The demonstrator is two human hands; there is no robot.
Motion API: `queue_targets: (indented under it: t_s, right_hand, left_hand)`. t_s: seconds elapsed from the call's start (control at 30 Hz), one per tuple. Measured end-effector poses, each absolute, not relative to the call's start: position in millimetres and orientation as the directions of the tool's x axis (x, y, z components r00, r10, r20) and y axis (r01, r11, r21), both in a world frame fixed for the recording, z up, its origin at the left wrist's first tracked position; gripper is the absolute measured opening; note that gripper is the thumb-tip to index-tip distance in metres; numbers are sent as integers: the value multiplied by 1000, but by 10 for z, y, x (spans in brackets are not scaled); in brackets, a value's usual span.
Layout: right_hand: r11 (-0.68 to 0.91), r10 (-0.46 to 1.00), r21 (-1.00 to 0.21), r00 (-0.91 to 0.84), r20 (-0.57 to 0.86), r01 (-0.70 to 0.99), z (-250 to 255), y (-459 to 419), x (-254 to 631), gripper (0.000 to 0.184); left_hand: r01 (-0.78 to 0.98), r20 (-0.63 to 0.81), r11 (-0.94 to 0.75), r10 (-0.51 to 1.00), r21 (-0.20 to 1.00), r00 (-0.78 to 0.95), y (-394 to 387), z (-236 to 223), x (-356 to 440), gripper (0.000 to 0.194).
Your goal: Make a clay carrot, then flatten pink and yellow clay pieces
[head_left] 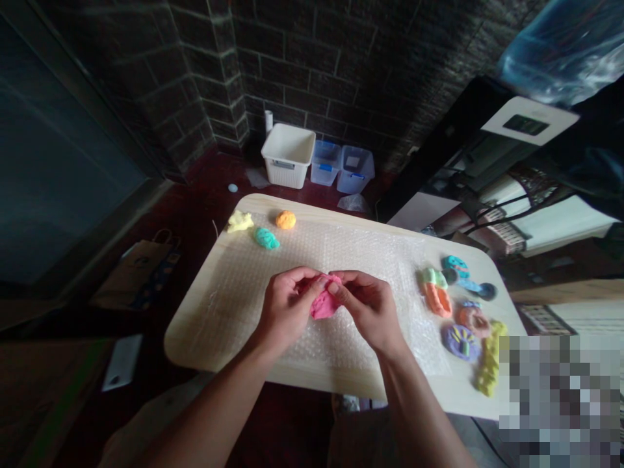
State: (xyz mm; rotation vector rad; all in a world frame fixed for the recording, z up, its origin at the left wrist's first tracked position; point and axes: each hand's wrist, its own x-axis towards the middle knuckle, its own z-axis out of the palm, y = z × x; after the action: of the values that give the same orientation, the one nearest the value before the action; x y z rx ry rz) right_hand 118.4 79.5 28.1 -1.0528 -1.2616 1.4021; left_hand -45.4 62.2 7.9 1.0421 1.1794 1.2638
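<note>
A lump of pink modelling clay (324, 307) is held between my two hands above the middle of the table. My left hand (291, 302) grips it from the left, thumb pressed on its top. From the other side my right hand (368, 302) pinches the same lump with thumb and fingers. Beyond them, at the far left, lie an orange clay lump (285, 220), a teal clay lump (266, 238) and a pale yellow clay lump (240, 221). Bubble wrap (234, 305) spreads beneath my hands.
Several shaped clay pieces lie on the table's right, among them an orange hollow one (439, 301), a purple disc (461, 342) and a yellow strip (492, 361). Past the wooden table (195, 351), a white bin (288, 156) and clear boxes (355, 170) stand on the floor.
</note>
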Motion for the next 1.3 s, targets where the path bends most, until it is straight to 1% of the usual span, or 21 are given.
queue_targets:
  t_s: [0.1, 0.2, 0.3, 0.4, 0.57, 0.63, 0.83, 0.9, 1.0, 1.1, 1.3]
  right_hand:
    - [21, 986, -997, -163, 34, -78, 262, 785, 1202, 17]
    - [44, 986, -996, -157, 55, -74, 243, 779, 1236, 15]
    - [21, 986, -996, -164, 35, -82, 252, 785, 1248, 17]
    - [-8, 977, -997, -214, 8, -74, 281, 796, 1236, 20]
    - [-63, 966, -995, -255, -41, -78, 299, 795, 1200, 28]
    - [-70, 964, -994, -261, -44, -90, 289, 791, 1193, 30]
    - [18, 977, -999, -212, 25, -34, 246, 795, 1214, 28]
    - [4, 977, -999, -212, 11, -35, 241, 796, 1213, 26]
    - [-53, 965, -997, -258, -36, -59, 235, 790, 1200, 26]
    - [-71, 961, -995, -273, -47, -77, 224, 784, 1202, 28]
    - [-75, 980, -992, -193, -55, -99, 261, 803, 1267, 29]
  left_hand:
    - [-148, -66, 58, 997, 987, -46, 615, 98, -451, 26]
    - [-160, -59, 52, 998, 986, -36, 612, 119, -435, 26]
    - [-167, -48, 44, 999, 985, -15, 618, 147, -419, 23]
    - [-167, -28, 23, 999, 986, -23, 621, 175, -418, 21]
    - [-41, -1, -1, 999, 999, -42, 603, 181, -435, 21]
    - [-32, -8, 6, 999, 999, -38, 600, 171, -430, 22]
    - [-180, -70, 65, 997, 981, -22, 625, 143, -405, 23]
    - [-163, -74, 69, 997, 984, -26, 626, 134, -417, 23]
    - [-122, -75, 66, 994, 990, -73, 613, 124, -438, 25]
    - [-179, -87, 71, 993, 981, -85, 606, 124, -433, 25]
    - [-314, -122, 100, 991, 944, -53, 646, 160, -399, 28]
